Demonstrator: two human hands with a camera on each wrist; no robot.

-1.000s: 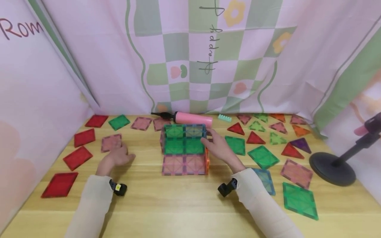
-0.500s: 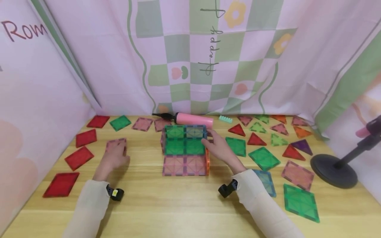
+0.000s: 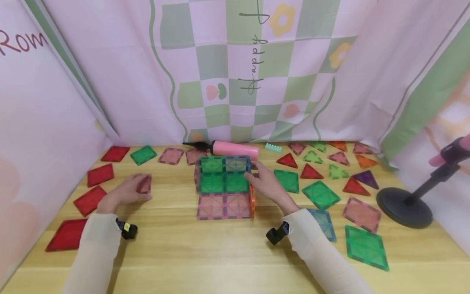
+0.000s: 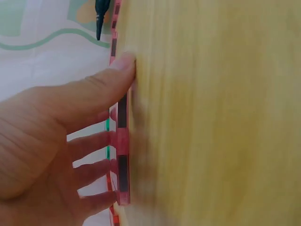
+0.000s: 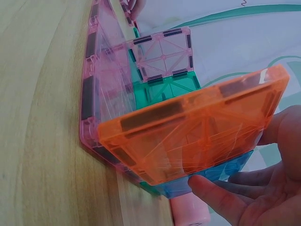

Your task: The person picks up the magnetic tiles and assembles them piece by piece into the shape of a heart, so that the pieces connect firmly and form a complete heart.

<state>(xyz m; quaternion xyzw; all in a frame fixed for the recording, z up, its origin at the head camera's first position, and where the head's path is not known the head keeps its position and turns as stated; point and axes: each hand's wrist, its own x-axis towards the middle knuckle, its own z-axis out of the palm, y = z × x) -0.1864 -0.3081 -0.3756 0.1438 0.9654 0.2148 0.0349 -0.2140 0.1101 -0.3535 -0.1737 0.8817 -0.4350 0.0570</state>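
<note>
My left hand (image 3: 126, 190) pinches a pink square magnetic tile (image 3: 145, 184), which stands tilted off the table. In the left wrist view the thumb lies at the tile's edge (image 4: 123, 141) and the fingers are behind it. At the centre is a magnetic-tile structure: a pink base (image 3: 225, 206), a green and clear back, a pink left side and an orange right side (image 3: 252, 200). My right hand (image 3: 268, 179) holds its right wall. In the right wrist view the fingers meet the orange tile (image 5: 202, 132) and a blue tile (image 5: 225, 170), partly hidden behind the orange.
Red tiles (image 3: 100, 174) lie at left; a green tile (image 3: 143, 155) is behind them. A pink pump (image 3: 235, 150) lies behind the structure. Several triangles (image 3: 312, 171) and squares (image 3: 321, 195) spread at right, beside a black stand base (image 3: 404, 207).
My left hand has taken hold of the pink tile, which lay flat on the table, and tilted it up. The right hand stays at the structure's right side.
</note>
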